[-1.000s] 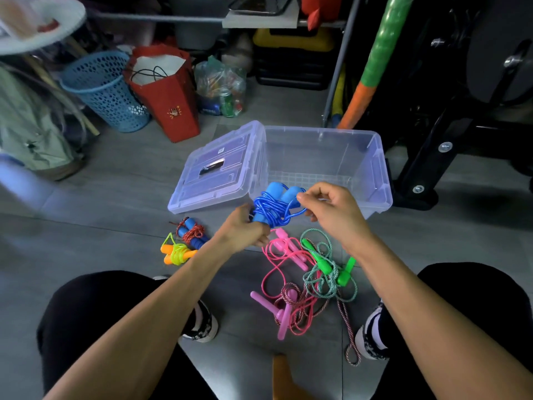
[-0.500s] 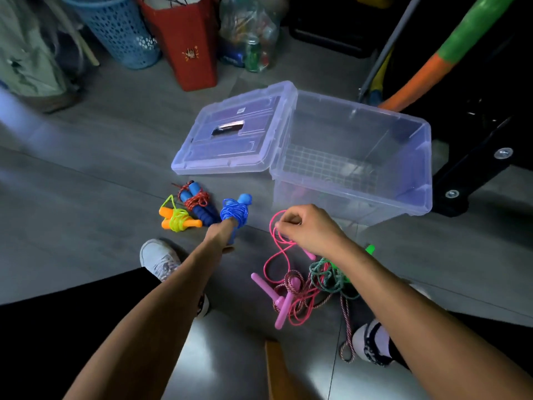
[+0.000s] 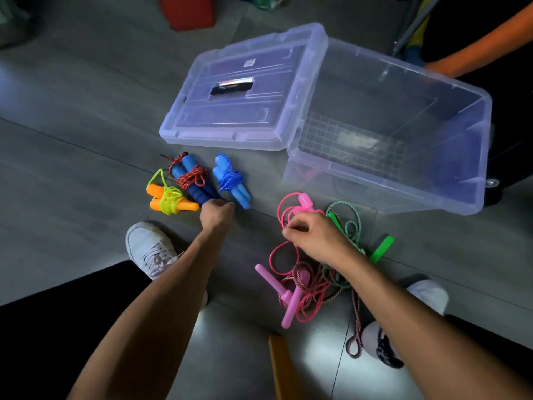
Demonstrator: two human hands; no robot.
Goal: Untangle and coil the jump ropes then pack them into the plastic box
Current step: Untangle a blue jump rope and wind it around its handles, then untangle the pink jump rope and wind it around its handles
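1. Left hand (image 3: 217, 209): fingers curled, knuckles down on the floor at the near ends of the coiled bundles. Whether it holds the blue rope bundle (image 3: 231, 180) or has let it go cannot be told; the fingertips are hidden.
2. Right hand (image 3: 313, 236): fingers pinch the cord of the pink rope (image 3: 288, 255), which lies loose and knotted with the green rope (image 3: 350, 226) and a red-and-white braided rope (image 3: 356, 319).
3. Coiled ropes: three bundles lie side by side on the floor near the lid, namely the orange-handled bundle (image 3: 168, 197), the red-cord bundle (image 3: 190, 179) and the blue rope bundle. None is in the plastic box (image 3: 473, 157), which stands open to the right of them and appears to hold no rope.
4. Risk, judged: pulling the pink cord upward would probably tighten its crossings with the green and braided cords, or drag the whole tangle along. The pink handles (image 3: 284, 295) could catch in the loops.
5. Risk, judged: the finished bundles are tied only by their own cord, so a knock from the left hand might loosen a wrap.
6. Surface: grey floor tiles (image 3: 72, 140) with visible joints, dimly lit. The lid (image 3: 230, 111) lies flat, touching the box's left wall.
7. Room: a red bag (image 3: 187, 10) stands at the far edge and an orange padded tube (image 3: 490, 44) at upper right. White shoes (image 3: 150, 249) frame the tangle.
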